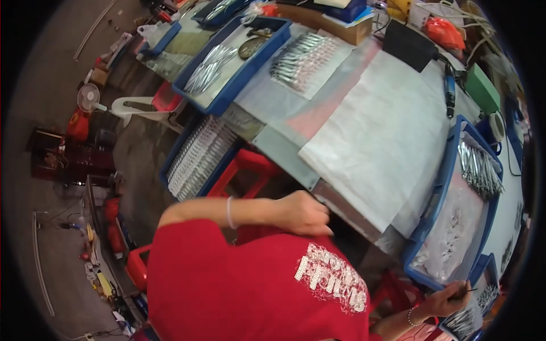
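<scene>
Red shirt nearest; right hand pinches a thin dark piece.
Left hand curls, fingers together; light, steady pinch seems best.

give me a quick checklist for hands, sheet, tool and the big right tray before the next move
1. Left hand empty: cannot tell; it is curled in front of the red shirt, palm hidden.
2. Object in right hand identified: cannot tell; a thin dark object juts from the fingers, too small to name.
3. White sheet spread out: ok, though lightly creased.
4. Blue-and-black tool out of both hands: ok, it is by the sheet's far right side.
5. Big right tray stocked: ok; silvery metal parts and small whitish pieces are inside.
</scene>
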The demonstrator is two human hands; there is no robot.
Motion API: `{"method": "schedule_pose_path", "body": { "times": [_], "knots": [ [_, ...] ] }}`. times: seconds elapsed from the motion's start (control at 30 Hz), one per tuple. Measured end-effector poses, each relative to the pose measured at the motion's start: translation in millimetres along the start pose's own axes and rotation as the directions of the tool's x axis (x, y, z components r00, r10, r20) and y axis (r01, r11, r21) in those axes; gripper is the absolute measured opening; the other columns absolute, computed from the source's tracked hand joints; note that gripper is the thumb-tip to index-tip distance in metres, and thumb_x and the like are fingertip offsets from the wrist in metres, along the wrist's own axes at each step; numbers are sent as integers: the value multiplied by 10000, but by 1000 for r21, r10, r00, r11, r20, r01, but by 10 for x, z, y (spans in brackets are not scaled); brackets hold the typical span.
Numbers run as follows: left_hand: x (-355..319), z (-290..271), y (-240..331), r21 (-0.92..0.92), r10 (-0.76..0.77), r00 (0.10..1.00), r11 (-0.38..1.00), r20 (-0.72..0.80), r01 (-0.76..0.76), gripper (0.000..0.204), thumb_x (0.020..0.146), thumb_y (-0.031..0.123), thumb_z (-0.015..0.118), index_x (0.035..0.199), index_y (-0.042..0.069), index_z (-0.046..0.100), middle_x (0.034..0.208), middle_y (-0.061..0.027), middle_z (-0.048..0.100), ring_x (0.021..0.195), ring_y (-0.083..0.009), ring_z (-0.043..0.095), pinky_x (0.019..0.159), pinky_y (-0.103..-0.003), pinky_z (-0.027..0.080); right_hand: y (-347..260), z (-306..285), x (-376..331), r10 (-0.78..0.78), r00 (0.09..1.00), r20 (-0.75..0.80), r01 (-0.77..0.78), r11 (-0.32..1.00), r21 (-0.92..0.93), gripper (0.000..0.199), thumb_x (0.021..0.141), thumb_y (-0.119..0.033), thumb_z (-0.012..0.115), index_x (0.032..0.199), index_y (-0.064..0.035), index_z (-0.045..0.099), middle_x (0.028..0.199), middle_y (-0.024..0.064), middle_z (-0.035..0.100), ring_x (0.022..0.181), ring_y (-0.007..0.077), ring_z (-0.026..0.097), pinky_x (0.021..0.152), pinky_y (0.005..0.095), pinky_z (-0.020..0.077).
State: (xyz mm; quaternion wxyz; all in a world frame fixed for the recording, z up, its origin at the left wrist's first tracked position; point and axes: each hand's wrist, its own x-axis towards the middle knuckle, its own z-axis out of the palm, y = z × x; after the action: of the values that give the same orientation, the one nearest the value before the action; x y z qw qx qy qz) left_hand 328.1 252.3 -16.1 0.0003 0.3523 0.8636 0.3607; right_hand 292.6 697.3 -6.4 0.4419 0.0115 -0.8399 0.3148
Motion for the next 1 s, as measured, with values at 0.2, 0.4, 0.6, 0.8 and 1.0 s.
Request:
{"method": "schedule_pose_path", "body": {
  "times": [0.2, 0.4, 0.6, 0.8, 1.0],
  "knots": [
    [-1848, 1093, -573, 119, -629, 686, 700, -365, 705, 465, 877, 389, 594, 1140, 9, 543, 1056, -211, 593, 1005, -389, 567, 884, -418, 456, -1308, 345, -596, -423, 735, 530, 229, 890, 393, 220, 814, -1, 641, 1029, -17, 596, 826, 90, 608, 594, 139, 544, 569, 244, 447],
    [-1610, 1168, -1126, -156, -858, 513, 507, -4, 847, 719, 897, 535, 467, 1394, 31, 345, 1371, -253, 413, 1268, -391, 406, 1037, -409, 350, -1926, 696, -1342, -127, 378, 917, -204, 955, 216, 128, 853, -15, 575, 974, -39, 540, 771, 185, 568, 655, 367, 581, 559, 371, 447],
    [-2061, 1778, -2040, -614, -745, 664, 499, 57, 612, 684, 919, 525, 421, 1372, 14, 396, 1399, -227, 408, 1291, -346, 403, 1043, -374, 347, -764, 516, -2339, 303, 546, 781, -280, 945, -171, 92, 870, -74, 562, 929, -8, 536, 680, 167, 564, 601, 307, 565, 566, 379, 437],
    [-3011, 2340, -2091, -396, -960, 210, 122, 186, 910, 530, 941, 456, 418, 1319, 91, 486, 1324, -235, 476, 1220, -359, 472, 979, -403, 409, 1603, -101, -4135, 610, 311, 729, -452, 769, -452, 184, 835, -111, 580, 894, 62, 555, 718, 177, 609, 672, 347, 594, 644, 392, 466],
    [-3510, 2449, -1612, -892, -772, 515, -143, 372, 430, 375, 989, 242, 412, 1256, 10, 537, 1268, -54, 558, 1098, -167, 536, 961, -286, 419, 1199, -32, -4286, 613, 230, 756, -484, 746, -457, 200, 842, -124, 569, 896, 69, 566, 739, 195, 612, 697, 356, 596, 659, 401, 467]
  ]
}}
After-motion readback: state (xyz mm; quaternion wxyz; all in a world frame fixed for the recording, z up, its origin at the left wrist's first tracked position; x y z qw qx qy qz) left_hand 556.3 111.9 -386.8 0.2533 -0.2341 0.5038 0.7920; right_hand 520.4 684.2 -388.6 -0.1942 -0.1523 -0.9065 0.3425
